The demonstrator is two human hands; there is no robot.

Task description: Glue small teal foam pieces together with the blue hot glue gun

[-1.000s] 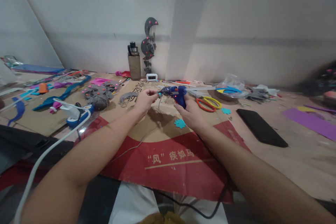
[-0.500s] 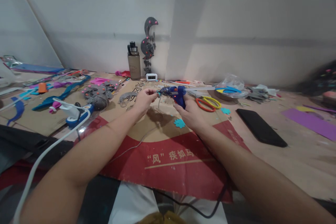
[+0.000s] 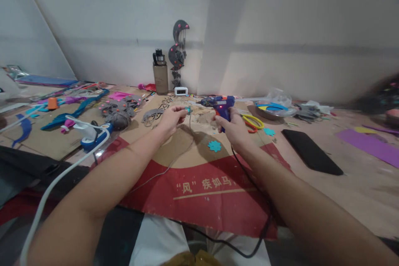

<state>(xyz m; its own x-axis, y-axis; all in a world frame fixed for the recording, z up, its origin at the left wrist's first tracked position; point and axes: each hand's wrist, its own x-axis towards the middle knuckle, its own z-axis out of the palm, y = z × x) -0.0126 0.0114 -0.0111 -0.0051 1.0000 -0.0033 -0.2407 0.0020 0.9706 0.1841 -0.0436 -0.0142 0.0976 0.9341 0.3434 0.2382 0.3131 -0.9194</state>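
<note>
My right hand (image 3: pixel 234 129) is wrapped round the handle of a blue glue gun (image 3: pixel 222 106), whose nozzle points left above the cardboard. Between the pinched fingertips of my left hand (image 3: pixel 172 121) is a small teal cutout (image 3: pixel 188 109), mostly hidden by the fingers. A thin grey string (image 3: pixel 190 126) hangs from that cutout and runs down across the red and brown cardboard (image 3: pixel 199 216). The nozzle is apart from the cutout. Below the gun, a teal flower-shaped cutout (image 3: pixel 214 146) lies flat on the cardboard.
Yellow and orange-handled scissors (image 3: pixel 254 121) lie right of the gun, and a black phone (image 3: pixel 311 151) lies farther right. A bottle (image 3: pixel 160 78) and a small white clock (image 3: pixel 181 91) stand at the back. Left are grey yarn (image 3: pixel 120 119) and a blue power strip (image 3: pixel 95 139).
The glue gun has moved right with my right hand, and its nozzle has come away from my left fingertips. The teal cutout and string now show more clearly; my left hand stays nearly still.
</note>
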